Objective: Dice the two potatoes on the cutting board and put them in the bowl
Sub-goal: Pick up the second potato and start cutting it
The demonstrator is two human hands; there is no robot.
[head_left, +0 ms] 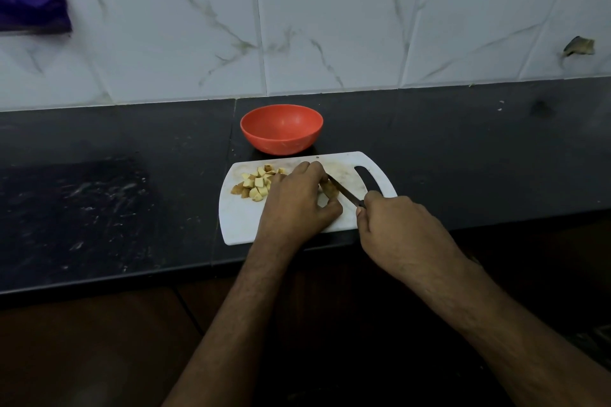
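Yellow dice lie left of left grip, clamping remaining potato; right grip clenches knife (bowl empty).

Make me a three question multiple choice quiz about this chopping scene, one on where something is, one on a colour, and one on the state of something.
1. Where is the bowl?
A. On the counter just behind the cutting board
B. On the cutting board
C. In the left hand

2. What colour is the bowl?
A. White
B. Orange-red
C. Blue

3. What is in the bowl?
A. Diced potato
B. A whole potato
C. Nothing that can be seen

Answers:
1 A, it stands on the dark counter past the board's far edge.
2 B, its inside and outside are both orange-red.
3 C, the potato cubes lie piled on the board, while the right hand holds the knife and the left hand steadies an uncut piece.
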